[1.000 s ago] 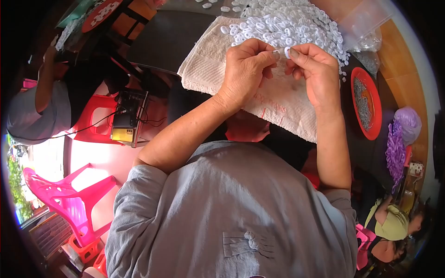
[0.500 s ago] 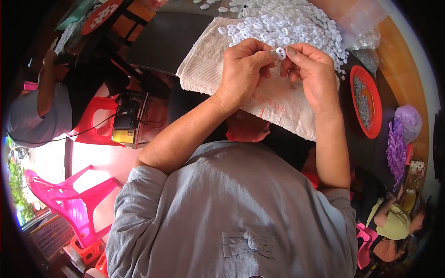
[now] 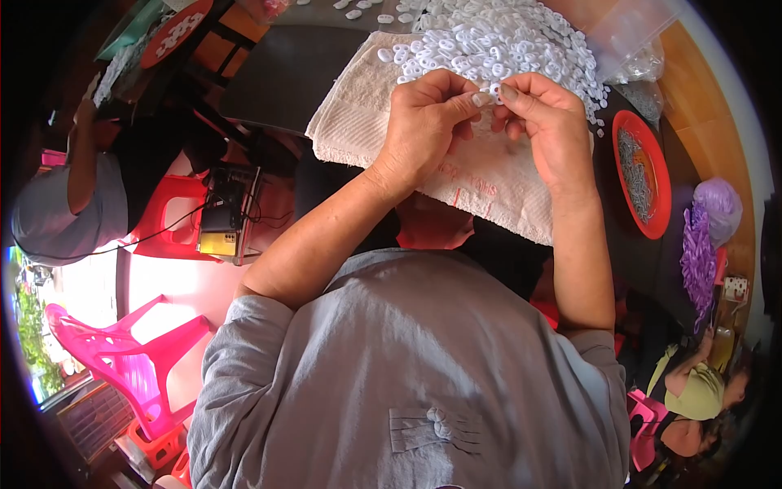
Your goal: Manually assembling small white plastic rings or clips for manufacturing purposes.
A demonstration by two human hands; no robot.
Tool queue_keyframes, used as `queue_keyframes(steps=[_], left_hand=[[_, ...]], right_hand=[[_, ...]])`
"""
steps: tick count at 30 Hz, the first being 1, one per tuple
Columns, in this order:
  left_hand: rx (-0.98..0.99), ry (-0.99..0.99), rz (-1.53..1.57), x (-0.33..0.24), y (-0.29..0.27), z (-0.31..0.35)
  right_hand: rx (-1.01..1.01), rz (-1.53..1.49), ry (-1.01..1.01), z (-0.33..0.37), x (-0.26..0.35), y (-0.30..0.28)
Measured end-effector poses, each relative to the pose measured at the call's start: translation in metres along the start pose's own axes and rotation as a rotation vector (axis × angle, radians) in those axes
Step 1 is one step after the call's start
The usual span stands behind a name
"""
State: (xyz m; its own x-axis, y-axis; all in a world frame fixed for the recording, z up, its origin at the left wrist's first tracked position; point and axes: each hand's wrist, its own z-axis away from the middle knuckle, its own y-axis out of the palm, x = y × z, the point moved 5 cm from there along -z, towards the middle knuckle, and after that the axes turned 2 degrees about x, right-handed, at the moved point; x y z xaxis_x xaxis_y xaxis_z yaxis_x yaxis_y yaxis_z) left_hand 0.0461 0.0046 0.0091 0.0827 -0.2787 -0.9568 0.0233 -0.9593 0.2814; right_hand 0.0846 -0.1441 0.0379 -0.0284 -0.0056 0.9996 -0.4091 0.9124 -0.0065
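Small white oval piece held above towel's far half. Pinched by fingers of right hand. Left hand: fingers pressed together at piece's left edge; what's between them can't be told. White pile heaped over towel's far edge and past it. Red tray with grey bits set right of towel, on dark bench.

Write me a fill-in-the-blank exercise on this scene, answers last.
1. The right hand pinches a small piece coloured ____.
2. The red dish stands to the ____ of the towel.
3. The stringy bundle beside the plastic bag is ____ in colour.

Missing words: white; right; purple.
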Motion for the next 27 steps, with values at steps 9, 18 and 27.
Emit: queue_keyframes(steps=[9, 18, 27], left_hand=[[0.015, 0.027, 0.094, 0.003, 0.002, 0.000], [0.043, 0.036, 0.093, 0.004, 0.002, -0.001], [-0.119, 0.205, 0.224, 0.000, -0.006, 0.004]], right_hand=[[0.013, 0.037, 0.022, 0.001, -0.003, 0.010], [0.016, 0.068, 0.040, 0.002, -0.004, 0.011], [-0.059, 1.134, -0.568, 0.011, 0.001, 0.022]])
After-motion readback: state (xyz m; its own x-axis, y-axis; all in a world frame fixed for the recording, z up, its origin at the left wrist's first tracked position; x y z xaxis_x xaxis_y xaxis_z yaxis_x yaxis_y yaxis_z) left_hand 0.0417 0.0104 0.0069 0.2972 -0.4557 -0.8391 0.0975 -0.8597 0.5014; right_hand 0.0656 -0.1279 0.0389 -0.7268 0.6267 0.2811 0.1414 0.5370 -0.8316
